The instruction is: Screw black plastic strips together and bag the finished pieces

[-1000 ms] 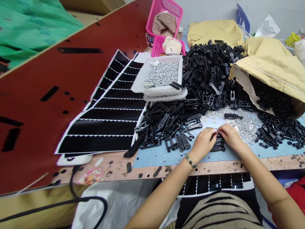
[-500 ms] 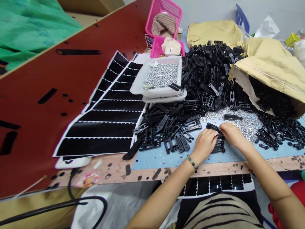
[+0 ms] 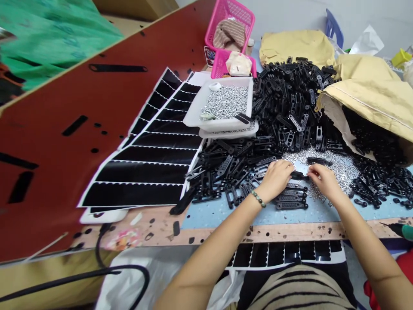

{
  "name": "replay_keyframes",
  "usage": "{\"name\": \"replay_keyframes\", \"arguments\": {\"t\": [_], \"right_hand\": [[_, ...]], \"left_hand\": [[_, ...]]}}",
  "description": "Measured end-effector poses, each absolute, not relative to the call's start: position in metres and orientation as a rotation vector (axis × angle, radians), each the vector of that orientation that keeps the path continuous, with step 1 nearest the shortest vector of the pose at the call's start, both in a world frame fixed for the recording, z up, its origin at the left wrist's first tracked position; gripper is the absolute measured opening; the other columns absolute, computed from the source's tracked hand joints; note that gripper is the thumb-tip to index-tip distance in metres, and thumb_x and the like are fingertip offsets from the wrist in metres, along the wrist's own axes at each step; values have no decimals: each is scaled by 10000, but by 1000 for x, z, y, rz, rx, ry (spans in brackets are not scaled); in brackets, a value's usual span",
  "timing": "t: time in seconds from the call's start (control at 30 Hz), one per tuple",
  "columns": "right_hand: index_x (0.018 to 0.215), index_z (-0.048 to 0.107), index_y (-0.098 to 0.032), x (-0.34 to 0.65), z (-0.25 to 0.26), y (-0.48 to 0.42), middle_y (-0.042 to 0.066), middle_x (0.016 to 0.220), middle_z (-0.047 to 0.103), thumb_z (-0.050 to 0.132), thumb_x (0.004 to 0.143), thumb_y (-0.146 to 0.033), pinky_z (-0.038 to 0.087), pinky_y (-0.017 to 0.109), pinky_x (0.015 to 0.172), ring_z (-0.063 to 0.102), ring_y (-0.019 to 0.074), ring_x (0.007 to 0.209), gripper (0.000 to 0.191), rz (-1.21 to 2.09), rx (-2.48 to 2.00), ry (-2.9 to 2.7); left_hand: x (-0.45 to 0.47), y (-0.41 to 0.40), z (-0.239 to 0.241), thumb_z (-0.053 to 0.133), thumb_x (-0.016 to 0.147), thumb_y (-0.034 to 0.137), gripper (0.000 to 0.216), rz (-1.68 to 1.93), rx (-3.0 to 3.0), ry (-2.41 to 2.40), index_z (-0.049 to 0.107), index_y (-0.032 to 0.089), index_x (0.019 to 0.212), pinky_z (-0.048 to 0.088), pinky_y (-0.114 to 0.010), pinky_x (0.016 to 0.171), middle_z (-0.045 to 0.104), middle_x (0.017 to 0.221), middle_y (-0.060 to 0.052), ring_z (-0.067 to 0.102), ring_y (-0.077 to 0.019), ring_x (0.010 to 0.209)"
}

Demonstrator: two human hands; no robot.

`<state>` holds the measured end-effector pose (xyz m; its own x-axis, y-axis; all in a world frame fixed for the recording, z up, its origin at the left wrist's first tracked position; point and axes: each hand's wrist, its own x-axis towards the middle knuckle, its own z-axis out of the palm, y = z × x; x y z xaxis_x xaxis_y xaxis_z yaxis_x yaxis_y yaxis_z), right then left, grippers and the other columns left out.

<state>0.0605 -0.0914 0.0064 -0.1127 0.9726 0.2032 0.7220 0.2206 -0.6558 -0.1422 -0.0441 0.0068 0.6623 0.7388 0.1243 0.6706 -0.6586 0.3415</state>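
My left hand [image 3: 276,179], a bead bracelet at its wrist, is closed on one end of a slim black plastic link [image 3: 299,175]. At the link's other end, the thumb and fingers of my right hand [image 3: 323,180] are pinched together; any small part between them is too small to make out. Just below the hands lies a tidy row of black links [image 3: 292,206] on the blue mat. A lone black link [image 3: 319,161] rests beyond my right hand, on a spread of small silver pins [image 3: 343,170].
Black links [image 3: 284,94] are heaped behind the hands, beside a yellow sack [image 3: 371,90] spilling small black parts [image 3: 374,185]. White tubs [image 3: 222,125] of silver pins stand left, near black sticker sheets [image 3: 138,172] and pink baskets [image 3: 215,64]. A green-handled screwdriver [image 3: 407,231] shows at right.
My left hand has moved away from the row of links, uncovering more of it. The link between my hands now lies more level. The screwdriver has come further into view.
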Motion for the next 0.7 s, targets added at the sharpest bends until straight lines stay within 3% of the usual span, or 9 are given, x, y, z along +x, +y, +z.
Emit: {"name": "replay_keyframes", "arguments": {"t": [0.27, 0.47, 0.7], "right_hand": [[846, 570, -215, 57, -6, -101, 59, 858, 636, 469, 891, -254, 474, 329, 750, 592, 204, 810, 117, 541, -1547, -1871], [847, 580, -218, 58, -10, -105, 60, 862, 646, 475, 896, -270, 484, 339, 756, 603, 209, 818, 127, 545, -1512, -1861], [884, 606, -226, 55, -7, -107, 53, 873, 651, 490, 902, -264, 487, 342, 759, 613, 210, 826, 123, 584, -1481, -1925]], "left_hand": [[-153, -43, 10, 542, 872, 135, 105, 330, 2483, 1033, 605, 199, 926, 440, -338, 853, 666, 957, -32, 609, -199, 926], [-155, -42, 8, 539, 892, 163, 103, 319, 2465, 918, 631, 209, 902, 432, -327, 880, 684, 936, -12, 619, -186, 934], [-155, -46, 8, 513, 917, 172, 170, 291, 2518, 943, 636, 210, 1029, 390, -339, 867, 676, 1014, -28, 599, -202, 974]]}}
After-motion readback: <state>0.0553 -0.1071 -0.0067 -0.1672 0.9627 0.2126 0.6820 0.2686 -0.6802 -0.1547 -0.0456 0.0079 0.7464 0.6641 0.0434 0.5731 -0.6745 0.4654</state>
